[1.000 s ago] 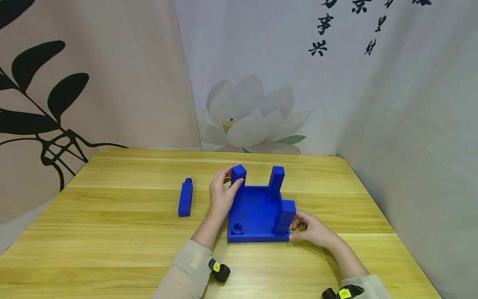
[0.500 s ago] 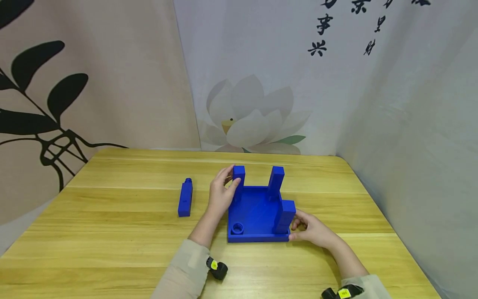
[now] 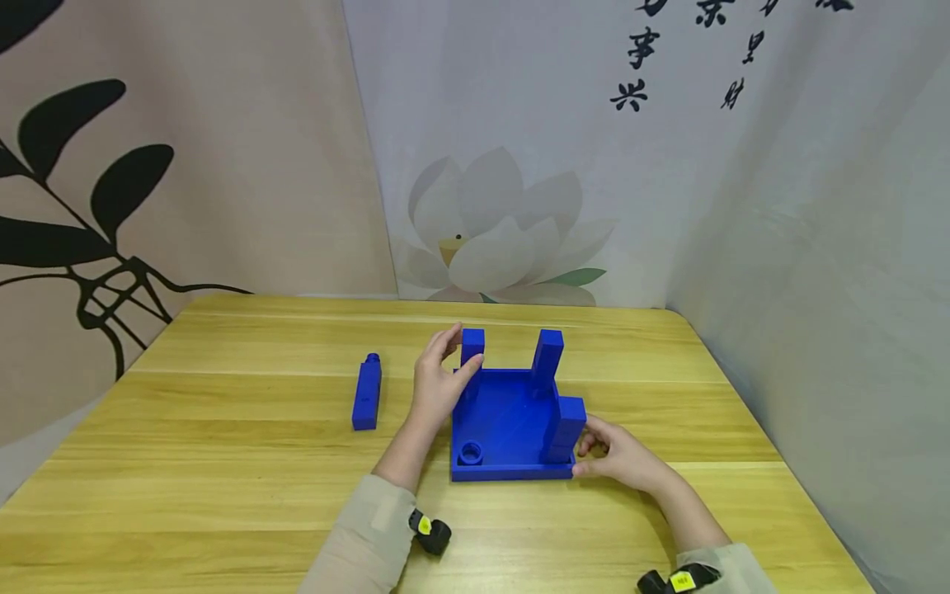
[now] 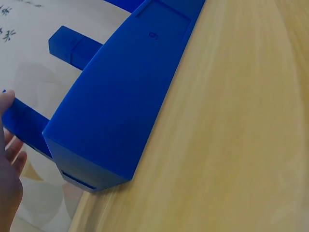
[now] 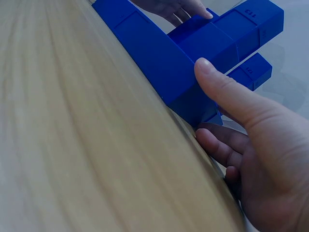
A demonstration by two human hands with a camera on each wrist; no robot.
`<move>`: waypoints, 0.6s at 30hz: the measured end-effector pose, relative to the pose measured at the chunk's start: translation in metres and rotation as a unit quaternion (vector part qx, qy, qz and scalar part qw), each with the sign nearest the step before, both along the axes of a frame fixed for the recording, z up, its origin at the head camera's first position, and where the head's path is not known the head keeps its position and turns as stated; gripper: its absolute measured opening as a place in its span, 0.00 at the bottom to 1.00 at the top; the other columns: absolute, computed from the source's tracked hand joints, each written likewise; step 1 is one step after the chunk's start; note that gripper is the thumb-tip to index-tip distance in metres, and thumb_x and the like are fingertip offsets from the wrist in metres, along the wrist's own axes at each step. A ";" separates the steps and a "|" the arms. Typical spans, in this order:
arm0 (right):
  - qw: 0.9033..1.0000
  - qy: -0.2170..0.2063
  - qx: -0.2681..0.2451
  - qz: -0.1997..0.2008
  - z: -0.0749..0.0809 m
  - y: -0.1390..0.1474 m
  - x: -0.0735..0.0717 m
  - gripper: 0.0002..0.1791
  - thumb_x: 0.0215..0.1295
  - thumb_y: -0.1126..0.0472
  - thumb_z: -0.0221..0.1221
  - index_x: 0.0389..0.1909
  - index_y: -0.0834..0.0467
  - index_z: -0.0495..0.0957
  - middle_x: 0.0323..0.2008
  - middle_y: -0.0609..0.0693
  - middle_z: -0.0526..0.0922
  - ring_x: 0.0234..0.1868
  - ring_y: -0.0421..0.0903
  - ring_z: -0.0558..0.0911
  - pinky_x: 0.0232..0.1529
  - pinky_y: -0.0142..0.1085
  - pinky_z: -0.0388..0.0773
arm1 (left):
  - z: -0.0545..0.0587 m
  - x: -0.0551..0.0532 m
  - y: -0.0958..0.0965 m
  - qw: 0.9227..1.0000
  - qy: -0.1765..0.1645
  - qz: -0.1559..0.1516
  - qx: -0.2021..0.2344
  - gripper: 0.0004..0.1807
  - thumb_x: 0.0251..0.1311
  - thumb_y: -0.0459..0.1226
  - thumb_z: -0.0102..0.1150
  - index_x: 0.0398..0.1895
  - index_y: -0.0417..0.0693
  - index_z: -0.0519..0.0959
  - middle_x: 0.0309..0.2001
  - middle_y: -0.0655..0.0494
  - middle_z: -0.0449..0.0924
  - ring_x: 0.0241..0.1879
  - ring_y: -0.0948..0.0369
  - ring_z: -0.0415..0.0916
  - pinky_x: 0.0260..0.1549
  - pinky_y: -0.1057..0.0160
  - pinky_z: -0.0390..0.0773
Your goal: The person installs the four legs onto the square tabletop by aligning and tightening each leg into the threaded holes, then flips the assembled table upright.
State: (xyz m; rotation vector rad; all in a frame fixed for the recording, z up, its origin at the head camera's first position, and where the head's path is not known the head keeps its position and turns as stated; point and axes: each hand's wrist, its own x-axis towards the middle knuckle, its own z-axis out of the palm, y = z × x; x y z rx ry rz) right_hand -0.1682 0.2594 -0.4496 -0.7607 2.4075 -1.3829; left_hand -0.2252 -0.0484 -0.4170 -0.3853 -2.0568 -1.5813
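A blue square tray (image 3: 512, 425) with a raised rim lies on the wooden table. My left hand (image 3: 438, 384) grips a blue square post (image 3: 472, 345) standing at its back left corner, thumb on the near side and fingers behind. Other blue posts stand upright at the back right (image 3: 547, 360) and front right (image 3: 567, 425) corners. A round socket (image 3: 471, 453) shows at the front left corner. My right hand (image 3: 623, 458) holds the tray's front right corner between thumb and curled fingers; in the right wrist view its thumb (image 5: 212, 75) overlaps the rim beside the numbered post (image 5: 244, 26).
Left of the tray, a loose blue post (image 3: 367, 396) lies on the table (image 3: 223, 462), its round peg pointing away. A printed cloth backdrop (image 3: 505, 124) hangs behind the table, and another cloth (image 3: 831, 289) runs along the right side.
The post in my left hand has turned about its upright axis, so a flat face rather than an edge now faces me. My right hand and the tray have stayed put.
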 end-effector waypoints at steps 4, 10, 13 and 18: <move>1.000 -0.002 -0.002 0.000 0.000 0.000 0.000 0.33 0.55 0.59 0.70 0.61 0.55 0.68 0.34 0.55 0.75 0.36 0.48 0.74 0.35 0.32 0.71 | 0.004 0.002 0.004 0.999 0.003 0.034 0.011 0.29 0.50 0.34 0.72 0.57 0.37 0.74 0.49 0.48 0.77 0.51 0.55 0.73 0.54 0.58 0.72; 1.000 -0.005 -0.006 -0.001 -0.001 0.000 0.000 0.32 0.55 0.60 0.70 0.60 0.55 0.69 0.34 0.56 0.75 0.37 0.48 0.74 0.35 0.32 0.71 | 0.008 0.006 0.012 0.998 0.010 0.068 0.015 0.29 0.47 0.34 0.74 0.54 0.38 0.76 0.46 0.45 0.76 0.48 0.52 0.73 0.51 0.53 0.73; 1.000 -0.004 -0.004 -0.002 -0.001 0.000 0.000 0.31 0.55 0.60 0.70 0.59 0.55 0.69 0.34 0.56 0.75 0.36 0.48 0.74 0.35 0.32 0.71 | 0.009 0.008 0.014 0.997 0.011 0.078 0.014 0.28 0.47 0.34 0.75 0.53 0.37 0.76 0.45 0.45 0.76 0.46 0.51 0.74 0.49 0.51 0.74; 1.000 -0.006 0.000 -0.004 -0.001 0.000 0.000 0.28 0.55 0.59 0.70 0.55 0.56 0.70 0.34 0.55 0.75 0.36 0.47 0.74 0.35 0.32 0.71 | 0.009 0.009 0.018 0.996 0.009 0.091 0.017 0.28 0.46 0.32 0.75 0.52 0.36 0.76 0.44 0.45 0.76 0.45 0.50 0.74 0.47 0.47 0.75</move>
